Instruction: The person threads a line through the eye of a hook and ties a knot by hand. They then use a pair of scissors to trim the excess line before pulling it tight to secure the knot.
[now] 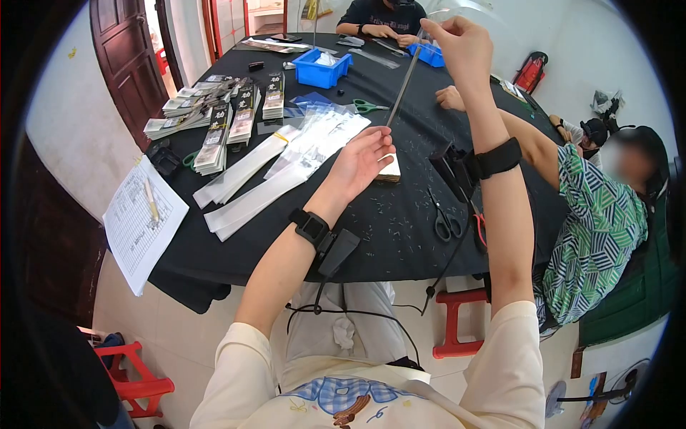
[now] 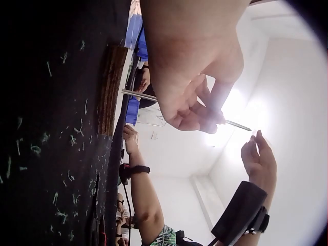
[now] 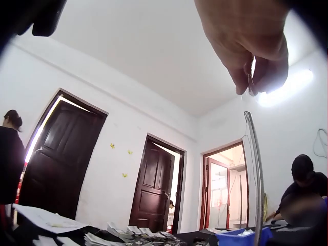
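Note:
A thin upright metal rod (image 1: pixel 404 87) rises from a small wooden block (image 2: pixel 114 91) with a pale top, on the black-covered table. My left hand (image 1: pixel 363 163) is low on the rod; in the left wrist view its thumb and fingers (image 2: pixel 197 119) close around the shaft, which shows again beyond them. Raised above the rod's tip is my right hand (image 1: pixel 463 53), thumb and fingertips (image 3: pixel 241 84) pinched together. A fine clear strand (image 1: pixel 437 11) shows at those fingertips; its exact kind I cannot tell.
Plastic sleeves (image 1: pixel 250 168), bundled printed packets (image 1: pixel 214 136) and a blue bin (image 1: pixel 321 68) lie to the left. Black-handled scissors (image 1: pixel 446 223) and green scissors (image 1: pixel 368 106) are on the cloth among small clippings. Other people sit around the table, one in a green patterned shirt (image 1: pixel 597 236).

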### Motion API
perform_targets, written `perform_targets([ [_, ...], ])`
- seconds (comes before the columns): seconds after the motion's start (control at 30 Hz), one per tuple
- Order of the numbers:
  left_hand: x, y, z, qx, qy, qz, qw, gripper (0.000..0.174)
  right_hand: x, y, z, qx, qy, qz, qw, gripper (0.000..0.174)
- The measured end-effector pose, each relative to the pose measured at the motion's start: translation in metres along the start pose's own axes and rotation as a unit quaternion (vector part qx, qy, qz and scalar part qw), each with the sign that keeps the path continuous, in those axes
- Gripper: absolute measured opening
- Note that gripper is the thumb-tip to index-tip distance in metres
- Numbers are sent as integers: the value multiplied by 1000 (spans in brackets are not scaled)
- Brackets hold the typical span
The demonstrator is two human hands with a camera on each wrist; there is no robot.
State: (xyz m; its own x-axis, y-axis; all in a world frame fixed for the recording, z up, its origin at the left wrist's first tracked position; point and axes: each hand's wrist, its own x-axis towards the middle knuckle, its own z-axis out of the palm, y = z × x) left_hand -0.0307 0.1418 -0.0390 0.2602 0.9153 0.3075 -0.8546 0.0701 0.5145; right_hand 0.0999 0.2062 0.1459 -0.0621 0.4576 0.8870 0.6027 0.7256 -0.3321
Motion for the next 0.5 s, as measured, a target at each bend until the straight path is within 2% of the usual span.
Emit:
perform_targets([
  [0.5, 1, 0, 0, -7, 5, -2, 1000, 15, -20, -11, 10, -37, 2, -35, 999, 27],
])
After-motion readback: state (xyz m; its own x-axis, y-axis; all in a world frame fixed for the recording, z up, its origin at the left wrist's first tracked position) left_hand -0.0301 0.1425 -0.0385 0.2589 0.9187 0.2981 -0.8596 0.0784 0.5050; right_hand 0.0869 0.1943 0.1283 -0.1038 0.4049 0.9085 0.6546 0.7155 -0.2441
